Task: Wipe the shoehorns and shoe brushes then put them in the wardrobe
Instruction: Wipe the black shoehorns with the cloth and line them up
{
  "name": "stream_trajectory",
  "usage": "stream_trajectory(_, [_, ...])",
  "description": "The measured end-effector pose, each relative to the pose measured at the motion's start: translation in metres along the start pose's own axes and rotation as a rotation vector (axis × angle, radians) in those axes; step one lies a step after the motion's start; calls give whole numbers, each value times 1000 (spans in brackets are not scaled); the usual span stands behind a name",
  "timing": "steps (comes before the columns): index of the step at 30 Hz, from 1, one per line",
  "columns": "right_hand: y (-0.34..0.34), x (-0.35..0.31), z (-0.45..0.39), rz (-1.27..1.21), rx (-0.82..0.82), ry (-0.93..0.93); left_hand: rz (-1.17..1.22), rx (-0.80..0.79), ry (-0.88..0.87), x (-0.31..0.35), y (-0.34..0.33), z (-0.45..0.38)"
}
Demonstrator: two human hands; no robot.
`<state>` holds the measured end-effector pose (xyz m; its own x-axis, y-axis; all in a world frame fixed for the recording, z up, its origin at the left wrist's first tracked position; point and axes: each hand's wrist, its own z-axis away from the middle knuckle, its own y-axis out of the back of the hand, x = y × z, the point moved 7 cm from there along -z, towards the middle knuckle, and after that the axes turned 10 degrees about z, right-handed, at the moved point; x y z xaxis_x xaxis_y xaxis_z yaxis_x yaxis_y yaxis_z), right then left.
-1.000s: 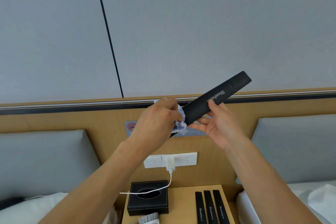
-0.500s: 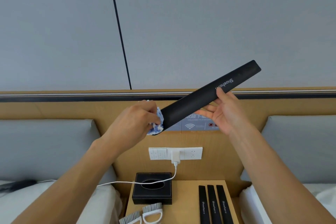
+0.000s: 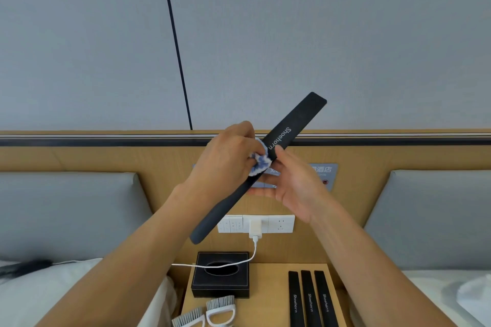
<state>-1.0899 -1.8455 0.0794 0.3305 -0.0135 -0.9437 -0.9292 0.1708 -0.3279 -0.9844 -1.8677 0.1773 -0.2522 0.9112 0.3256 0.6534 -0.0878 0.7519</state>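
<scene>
Both hands' fingers grip: left hand (image 3: pixel 228 159) cloth (image 3: pixel 259 160), right hand (image 3: pixel 295 180) "Shoehorn" shoehorn (image 3: pixel 287 130).

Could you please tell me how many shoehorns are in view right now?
4: one held shoehorn between both hands, and three side by side on the nightstand, left, middle, right. More may lie below the frame.

Your two forearms come up from the lower corners of the frame, bare from elbow to wrist, with no sleeves showing. Your left hand (image 3: pixel 225 156) and right hand (image 3: pixel 295 183), near mid-frame, show no rings, watch or gloves.
</scene>
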Motion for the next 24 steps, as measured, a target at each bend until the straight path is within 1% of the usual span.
stream_trajectory(4, [-1,-3,12,30,-159,77,72,54,28,-4,3,0])
stream_trajectory(6, [2,-3,15,82,-193,113,111,80,52,-7,4,3])
stream_trajectory(12, [7,0,18,132,-147,131,139,115,85,-9,5,5])
stream_trajectory(19, [12,1,20,156,-65,102,64,98,111,-13,1,11])
stream_trajectory(24, [20,-5,19,238,-30,108,80,148,160,-26,11,12])
